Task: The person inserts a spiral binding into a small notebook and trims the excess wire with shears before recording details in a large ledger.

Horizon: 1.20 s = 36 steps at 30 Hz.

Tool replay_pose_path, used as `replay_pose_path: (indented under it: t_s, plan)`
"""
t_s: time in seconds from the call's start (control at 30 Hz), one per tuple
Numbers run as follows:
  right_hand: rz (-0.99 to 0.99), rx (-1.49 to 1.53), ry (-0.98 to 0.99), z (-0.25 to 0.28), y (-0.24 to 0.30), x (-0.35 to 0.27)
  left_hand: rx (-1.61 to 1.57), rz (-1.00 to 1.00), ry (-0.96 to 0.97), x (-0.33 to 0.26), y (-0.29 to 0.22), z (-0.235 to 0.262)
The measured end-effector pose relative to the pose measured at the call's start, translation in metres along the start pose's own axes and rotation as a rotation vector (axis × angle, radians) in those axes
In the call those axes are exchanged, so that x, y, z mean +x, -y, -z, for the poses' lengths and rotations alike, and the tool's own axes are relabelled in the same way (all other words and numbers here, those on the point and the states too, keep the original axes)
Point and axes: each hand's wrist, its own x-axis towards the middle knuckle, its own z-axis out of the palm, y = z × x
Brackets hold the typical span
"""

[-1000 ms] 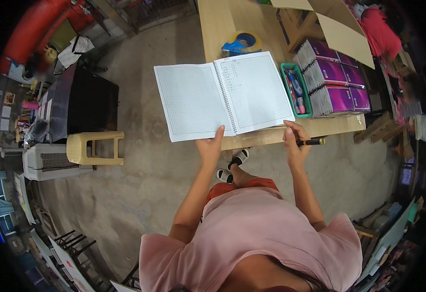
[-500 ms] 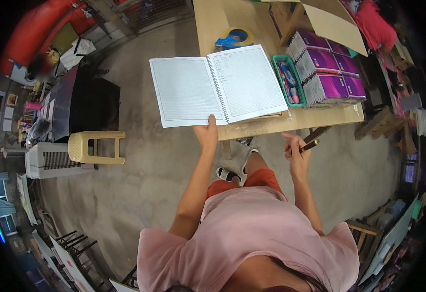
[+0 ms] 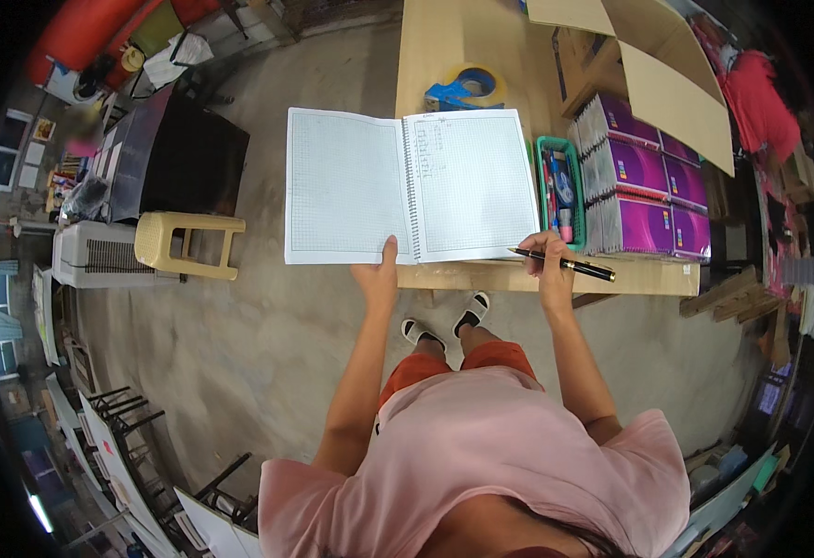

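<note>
An open spiral notebook (image 3: pixel 476 200) with gridded pages is held up over the near edge of the wooden table. My left hand (image 3: pixel 379 274) grips its lower edge near the spine, thumb on the left page, fingers hidden beneath. A short handwritten list stands at the top of the right page. My right hand (image 3: pixel 551 265) pinches a black and gold pen (image 3: pixel 591 270), its tip pointing left at the notebook's lower right corner. A green basket (image 3: pixel 571 244) of pens and markers stands just beyond that hand.
Stacks of purple spiral notebooks (image 3: pixel 644 172) sit right of the basket, with an open cardboard box (image 3: pixel 672 93) behind. A blue tape dispenser (image 3: pixel 467 90) lies on the table (image 3: pixel 430 37) beyond the notebook. A beige stool (image 3: pixel 160 246) stands on the floor at left.
My right hand has come up and left to the notebook's corner, and the pen tip now points at the page. The notebook has straightened slightly. My view has shifted a little.
</note>
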Motion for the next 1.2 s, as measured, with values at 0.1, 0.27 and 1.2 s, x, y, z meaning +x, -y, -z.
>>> replay_pose_path:
  t_s: [0.1, 0.27, 1.2]
  plan:
    - [-0.055, 0.064, 0.056, 0.004, -0.009, 0.018, 0.090, 0.108, 0.018, 0.000, -0.006, -0.007]
    - [-0.065, 0.102, 0.083, -0.012, -0.012, 0.041, 0.274, 0.011, 0.051, 0.007, 0.005, -0.001]
    - [-0.181, 0.834, -0.330, -0.093, -0.066, 0.174, 0.222, 0.051, 0.359, 0.033, -0.024, 0.038]
